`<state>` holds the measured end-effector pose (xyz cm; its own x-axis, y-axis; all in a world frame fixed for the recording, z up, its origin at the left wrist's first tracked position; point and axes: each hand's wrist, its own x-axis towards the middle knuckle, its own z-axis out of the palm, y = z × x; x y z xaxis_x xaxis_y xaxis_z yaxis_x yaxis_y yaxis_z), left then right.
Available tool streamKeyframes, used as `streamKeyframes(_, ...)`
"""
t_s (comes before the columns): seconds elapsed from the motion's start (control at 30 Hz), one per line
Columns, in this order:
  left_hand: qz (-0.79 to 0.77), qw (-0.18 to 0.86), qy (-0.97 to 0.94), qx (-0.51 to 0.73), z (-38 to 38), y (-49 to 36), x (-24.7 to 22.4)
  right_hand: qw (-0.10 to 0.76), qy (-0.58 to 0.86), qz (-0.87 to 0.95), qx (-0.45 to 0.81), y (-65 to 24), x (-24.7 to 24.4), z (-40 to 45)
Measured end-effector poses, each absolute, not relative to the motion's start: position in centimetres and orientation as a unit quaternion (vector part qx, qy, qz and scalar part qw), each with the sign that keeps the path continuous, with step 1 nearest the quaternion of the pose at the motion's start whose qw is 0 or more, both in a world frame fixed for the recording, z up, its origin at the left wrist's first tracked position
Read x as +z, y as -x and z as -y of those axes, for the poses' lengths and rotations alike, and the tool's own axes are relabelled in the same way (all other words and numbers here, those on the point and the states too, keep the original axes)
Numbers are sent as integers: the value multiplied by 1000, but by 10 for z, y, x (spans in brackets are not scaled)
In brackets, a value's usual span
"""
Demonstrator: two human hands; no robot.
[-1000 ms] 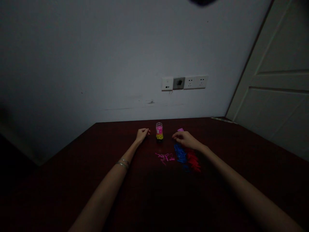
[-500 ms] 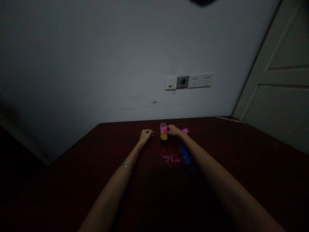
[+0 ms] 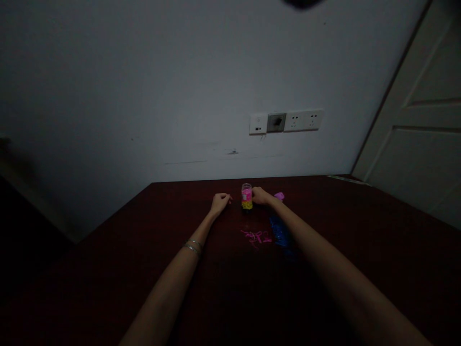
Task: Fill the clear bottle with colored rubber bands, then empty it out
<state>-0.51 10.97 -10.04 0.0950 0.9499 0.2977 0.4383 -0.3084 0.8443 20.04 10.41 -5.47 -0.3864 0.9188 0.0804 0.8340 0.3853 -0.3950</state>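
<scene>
A small clear jar (image 3: 247,196) stands upright on the dark reddish table, pink contents above yellow ones, a pale label on its side. My right hand (image 3: 260,195) is closed against the jar's right side; its fingertips are partly hidden there. Left of the jar, a short gap away, my left hand (image 3: 221,202) rests on the table with curled fingers. Whatever it may hold is too small to make out. Nearer to me lie several thin pink strips or bands (image 3: 257,237). Beside them, partly under my right forearm, is a blue pile (image 3: 281,233) of shiny small pieces.
A pink object (image 3: 279,195) lies behind my right wrist. The table (image 3: 201,298) meets a pale wall (image 3: 162,96) with a row of sockets (image 3: 302,120). A panelled door (image 3: 425,120) is at the right. The light is dim.
The whole view has shifted slightly, so things appear a little farther right. Both hands keep nearly the same places around the jar.
</scene>
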Motion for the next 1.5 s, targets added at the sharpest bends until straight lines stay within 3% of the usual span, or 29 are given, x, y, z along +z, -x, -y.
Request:
streamKeyframes(0.37,-517,294,-678,433,-107,3,-98,112,532,806,235,-245,-39,-54)
streamKeyframes(0.63,-509,284,-686,435,-104,4,-98,100,407,818,394,-235,-40,-9)
streamKeyframes(1.03,-504,290,-699,417,-94,2,-86,87,425,819,376,-232,-28,13)
streamKeyframes(1.27,-494,323,-746,310,-88,23,-69,100,443,819,352,-237,-26,23)
streamKeyframes(1.5,-378,337,-858,91,-30,23,-34,108,468,820,312,-231,-33,23)
